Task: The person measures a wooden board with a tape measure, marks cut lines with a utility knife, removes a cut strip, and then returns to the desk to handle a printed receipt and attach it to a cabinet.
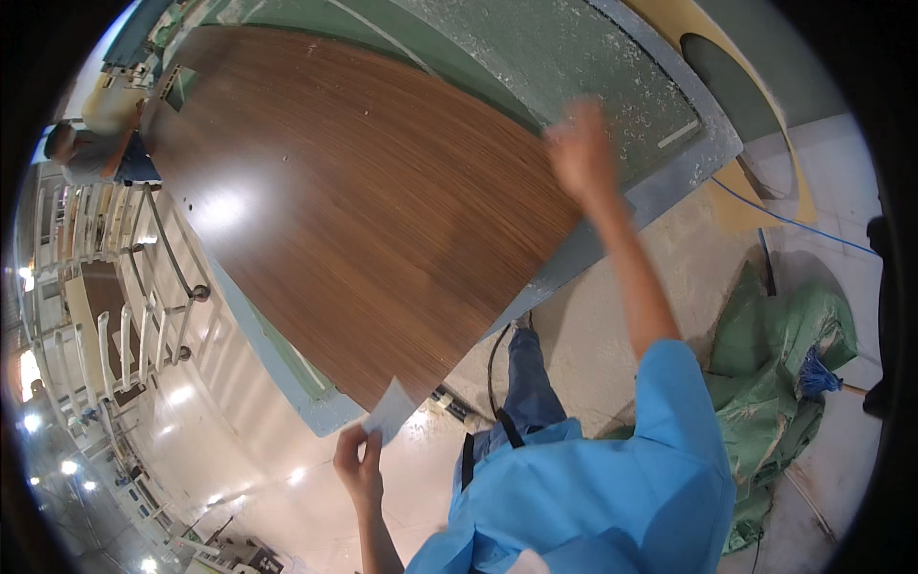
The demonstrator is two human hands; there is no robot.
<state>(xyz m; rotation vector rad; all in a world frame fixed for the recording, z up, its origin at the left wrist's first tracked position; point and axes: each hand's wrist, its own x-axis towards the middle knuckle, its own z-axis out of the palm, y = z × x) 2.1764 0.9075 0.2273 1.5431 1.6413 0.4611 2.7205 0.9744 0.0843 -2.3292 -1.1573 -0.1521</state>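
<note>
A large brown wood-grain panel [382, 201] lies flat on a green-topped workbench [612, 57]. Below its near corner, my left hand [358, 467] pinches a small pale, translucent piece [390, 411], thin like a sheet or scraper; its exact kind is unclear. The piece overlaps the panel's corner in view, and I cannot tell whether it touches. Over the panel's right edge is my right hand [581, 158], smeared by motion. Its fingers look curled, but whether they hold anything does not show.
White shavings litter the bench's green surface. Metal racks [105, 325] stand on the left, with another person [100, 158] at the far left. A green sack [784, 373] and a blue cable [794, 220] lie at right. A dark hose [492, 373] runs beside my leg.
</note>
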